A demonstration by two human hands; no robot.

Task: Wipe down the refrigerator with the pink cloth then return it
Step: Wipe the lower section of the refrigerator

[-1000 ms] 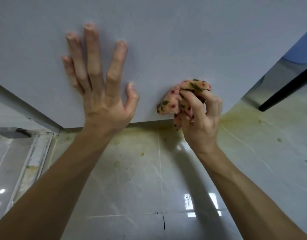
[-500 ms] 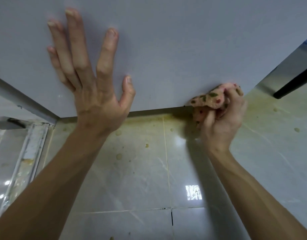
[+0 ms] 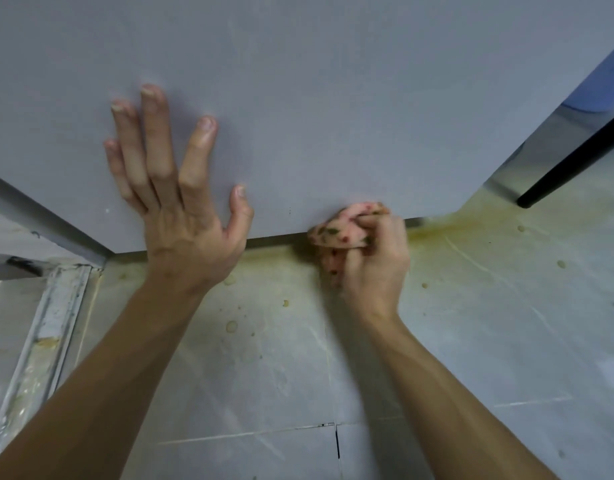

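**At the refrigerator's [image 3: 333,98] bottom edge: pink cloth [image 3: 336,232] bunched in the right hand [image 3: 378,265]**

The pink cloth is wadded into a small lump, speckled with red and green marks. The right hand's fingers curl tightly round it and press it against the panel's lower edge, right of centre. To its left, apart from the cloth, the left hand [image 3: 180,216] lies flat on the panel, fingers straight and spread.

The panel is smooth, matte and pale grey. Its lower edge runs straight between two corners, with a thin dark gap beneath. Nearer lie glossy pale floor tiles [image 3: 264,375] with thin grout lines. Yellowish stains [image 3: 454,226] and dried droplets are thickest just right of the cloth. A scuffed metal track [image 3: 49,323] lies near left, and a black bar [image 3: 575,161] slants far right.
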